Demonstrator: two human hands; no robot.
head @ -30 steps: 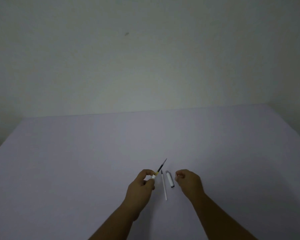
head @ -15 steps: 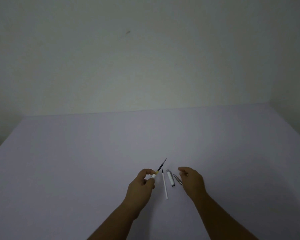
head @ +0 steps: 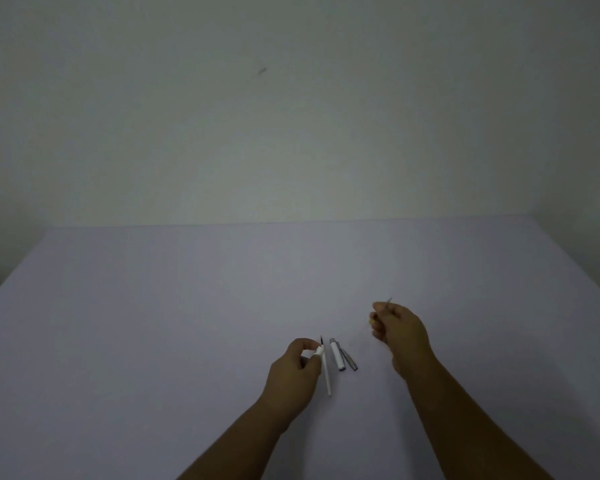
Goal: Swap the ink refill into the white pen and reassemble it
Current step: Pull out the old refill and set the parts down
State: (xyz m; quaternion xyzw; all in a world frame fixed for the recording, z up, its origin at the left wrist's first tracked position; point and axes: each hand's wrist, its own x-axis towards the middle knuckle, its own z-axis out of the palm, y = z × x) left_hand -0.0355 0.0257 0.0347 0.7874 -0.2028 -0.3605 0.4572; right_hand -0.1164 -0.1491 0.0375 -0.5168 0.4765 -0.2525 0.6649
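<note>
The old refill point(head: 388, 302) is being pinched in the closed right hand point(head: 399, 329), well clear of the parts; it is best set aside. The white pen barrel point(head: 317, 351) — short, pale — is being gripped by the closed left hand point(head: 297, 372). Beside it on the worktop point(head: 153, 323) are lying a thin white refill point(head: 327, 375), a white cap point(head: 337, 355) and a grey tip point(head: 350, 361).

Our left hand point(head: 293, 370) sits low and curled, thumb and fingertips pinched together. Our right hand point(head: 400, 332) is raised farther out, fingers likewise pinched shut. Both forearms are bare, angling inward.
</note>
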